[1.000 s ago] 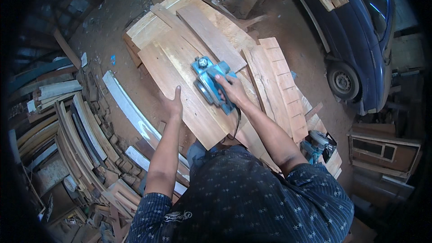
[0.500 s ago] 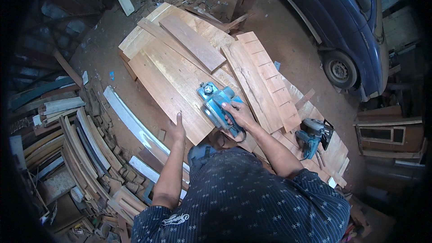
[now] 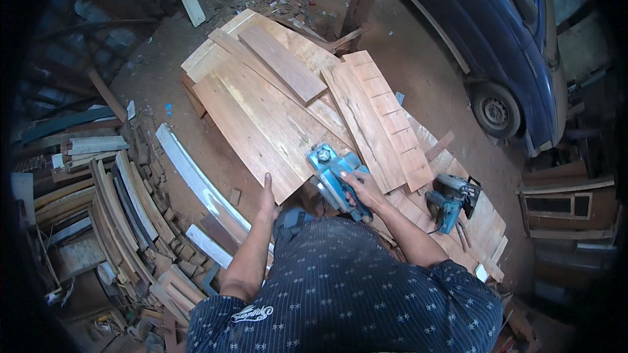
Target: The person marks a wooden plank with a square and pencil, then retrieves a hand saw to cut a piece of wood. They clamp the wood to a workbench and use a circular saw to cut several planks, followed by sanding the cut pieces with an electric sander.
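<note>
My right hand grips the handle of a blue electric planer, which sits at the near end of a long light wooden board. My left hand rests flat against that board's near left edge, fingers together. The board lies on a stack of planks on a low workbench. A shorter, darker plank lies on top of the stack farther away.
A blue circular saw lies on the bench to my right. A slatted wooden panel sits beside the board. Piles of offcuts and curved wood pieces fill the left floor. A dark blue car stands at the right.
The planer has come back along the board toward me, from mid-board to its near end. My left hand slid back with it along the board's edge.
</note>
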Available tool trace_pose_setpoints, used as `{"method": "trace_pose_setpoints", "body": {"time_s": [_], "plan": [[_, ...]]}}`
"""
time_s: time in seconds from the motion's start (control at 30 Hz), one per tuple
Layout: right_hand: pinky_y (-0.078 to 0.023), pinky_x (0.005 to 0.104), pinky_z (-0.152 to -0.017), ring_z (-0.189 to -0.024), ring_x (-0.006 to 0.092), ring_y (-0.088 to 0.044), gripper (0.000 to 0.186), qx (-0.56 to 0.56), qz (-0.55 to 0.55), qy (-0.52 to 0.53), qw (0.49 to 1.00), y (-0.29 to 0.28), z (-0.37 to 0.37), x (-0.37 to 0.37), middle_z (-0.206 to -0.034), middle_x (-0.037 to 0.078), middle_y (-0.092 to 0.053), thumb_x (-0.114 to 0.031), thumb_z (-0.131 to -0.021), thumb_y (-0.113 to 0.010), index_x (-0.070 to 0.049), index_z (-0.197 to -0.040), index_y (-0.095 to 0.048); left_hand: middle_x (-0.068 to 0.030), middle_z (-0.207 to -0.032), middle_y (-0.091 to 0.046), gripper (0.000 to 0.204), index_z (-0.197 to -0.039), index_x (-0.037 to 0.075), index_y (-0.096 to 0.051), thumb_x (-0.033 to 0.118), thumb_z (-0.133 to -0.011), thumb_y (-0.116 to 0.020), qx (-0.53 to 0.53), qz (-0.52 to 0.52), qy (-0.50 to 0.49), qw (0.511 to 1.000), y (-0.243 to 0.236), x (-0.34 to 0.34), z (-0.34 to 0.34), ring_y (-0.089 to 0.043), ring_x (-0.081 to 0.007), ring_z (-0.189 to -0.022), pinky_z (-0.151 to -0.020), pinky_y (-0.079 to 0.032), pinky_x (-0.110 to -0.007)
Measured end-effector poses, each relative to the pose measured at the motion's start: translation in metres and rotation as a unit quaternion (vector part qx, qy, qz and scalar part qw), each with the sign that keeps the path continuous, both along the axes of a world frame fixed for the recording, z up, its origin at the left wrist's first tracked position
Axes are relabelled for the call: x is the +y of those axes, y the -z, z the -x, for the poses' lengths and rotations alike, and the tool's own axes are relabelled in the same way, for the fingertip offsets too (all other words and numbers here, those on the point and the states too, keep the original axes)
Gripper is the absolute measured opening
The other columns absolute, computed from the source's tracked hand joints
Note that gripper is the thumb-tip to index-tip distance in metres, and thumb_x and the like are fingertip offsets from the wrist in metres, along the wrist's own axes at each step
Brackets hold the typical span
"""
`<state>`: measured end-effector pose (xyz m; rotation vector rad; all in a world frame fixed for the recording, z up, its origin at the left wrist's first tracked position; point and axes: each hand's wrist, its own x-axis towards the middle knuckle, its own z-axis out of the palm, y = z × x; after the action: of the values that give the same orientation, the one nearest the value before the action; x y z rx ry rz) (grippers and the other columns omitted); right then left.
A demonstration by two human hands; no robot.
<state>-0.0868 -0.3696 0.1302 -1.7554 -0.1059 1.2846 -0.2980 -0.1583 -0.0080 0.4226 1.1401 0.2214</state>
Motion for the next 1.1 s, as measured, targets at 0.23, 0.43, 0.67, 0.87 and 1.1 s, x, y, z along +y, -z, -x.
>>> {"method": "trace_pose_setpoints", "body": {"time_s": [0.23, 0.43, 0.67, 0.87, 1.1], "plan": [[-0.044, 0.0258, -0.044, -0.048, 0.0102, -0.056, 0.044, -0.141, -0.032, 0.014, 0.989, -0.042, -0.037, -0.017, -0.064, 0.004, -0.062, -0.043, -0.093, -0.070, 0.001, -0.090, -0.071, -0.0231, -0.131, -0.058, 0.059, -0.140, -0.005, -0.043, 0.033, -0.100, -0.062, -0.049, -0.066, 0.026, 0.996, -0.001, -0.006, 0.021, -0.062, -0.0333, -0.119, -0.098, -0.056, -0.052], [-0.044, 0.0271, -0.042, -0.045, 0.0105, -0.053, 0.042, -0.225, -0.039, 0.126, 0.965, -0.028, -0.103, -0.016, -0.064, 0.003, -0.060, -0.044, -0.092, -0.071, -0.003, -0.087, -0.067, -0.0204, -0.132, -0.059, 0.052, -0.138, -0.007, -0.045, 0.021, -0.097, -0.062, -0.134, -0.146, -0.014, 0.980, -0.099, 0.008, 0.031, -0.061, -0.0332, -0.121, -0.104, -0.053, -0.050], [-0.043, 0.0265, -0.040, -0.045, 0.0112, -0.052, 0.041, -0.224, -0.055, 0.187, 0.955, -0.005, -0.144, -0.022, -0.063, 0.003, -0.058, -0.045, -0.095, -0.066, -0.004, -0.097, -0.065, -0.0242, -0.138, -0.052, 0.058, -0.142, -0.009, -0.037, 0.024, -0.098, -0.054, -0.156, -0.147, -0.103, 0.971, -0.188, 0.047, 0.033, -0.055, -0.0366, -0.129, -0.102, -0.054, -0.054], [-0.045, 0.0272, -0.042, -0.046, 0.0125, -0.054, 0.044, -0.217, -0.036, 0.175, 0.960, 0.004, -0.143, -0.025, -0.066, 0.004, -0.059, -0.048, -0.095, -0.065, -0.005, -0.104, -0.063, -0.0261, -0.138, -0.048, 0.063, -0.140, -0.011, -0.034, 0.034, -0.099, -0.052, -0.291, -0.192, -0.146, 0.926, -0.277, 0.108, 0.014, -0.054, -0.0401, -0.128, -0.100, -0.056, -0.054], [-0.047, 0.0270, -0.043, -0.047, 0.0120, -0.056, 0.049, -0.228, -0.052, 0.166, 0.958, 0.012, -0.150, -0.031, -0.066, 0.004, -0.059, -0.053, -0.095, -0.065, -0.004, -0.102, -0.063, -0.0260, -0.143, -0.041, 0.073, -0.144, -0.009, -0.028, 0.039, -0.098, -0.057, -0.328, -0.198, -0.173, 0.907, -0.313, 0.144, -0.007, -0.050, -0.0433, -0.132, -0.103, -0.053, -0.055]]}}
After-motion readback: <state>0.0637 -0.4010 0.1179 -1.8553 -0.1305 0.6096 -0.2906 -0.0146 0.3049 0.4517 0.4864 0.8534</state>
